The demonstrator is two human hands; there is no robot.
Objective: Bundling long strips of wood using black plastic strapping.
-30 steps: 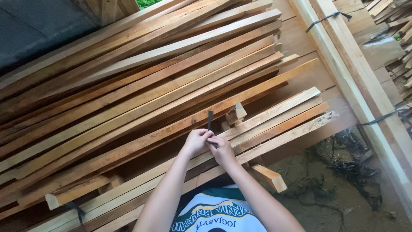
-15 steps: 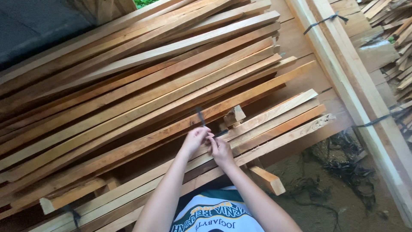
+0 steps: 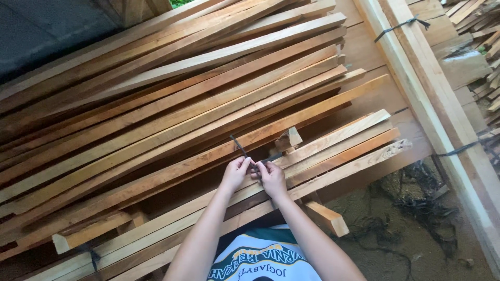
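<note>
The left hand (image 3: 235,173) and right hand (image 3: 272,178) meet just below the middle of the view, fingertips pinched together on a thin dark strap (image 3: 241,148) that lies across the wooden slats (image 3: 208,93). From the left fingers one end of the strap runs up toward 11 o'clock; a second short stretch leaves the right fingers toward 2 o'clock and ends by a small wood block (image 3: 288,139) sitting on the pile. Half a second ago the free end stood more nearly upright, at about 12 o'clock from the hands; now it leans left and lies lower against the slats, while the hands have kept their place on the same pale slat. The slats fan from 8 o'clock up to 2 o'clock, their cut ends stepping down the right side near 3 o'clock. At 5 o'clock from the hands a short offcut (image 3: 326,218) juts out over bare muddy ground (image 3: 416,229), the one open patch near the hands. Along the right edge, from 1 to 4 o'clock, runs a bundle of pale planks (image 3: 416,67) bound with dark bands (image 3: 398,26). At 6 o'clock the person's white and green shirt (image 3: 265,257) fills the gap between the forearms.
</note>
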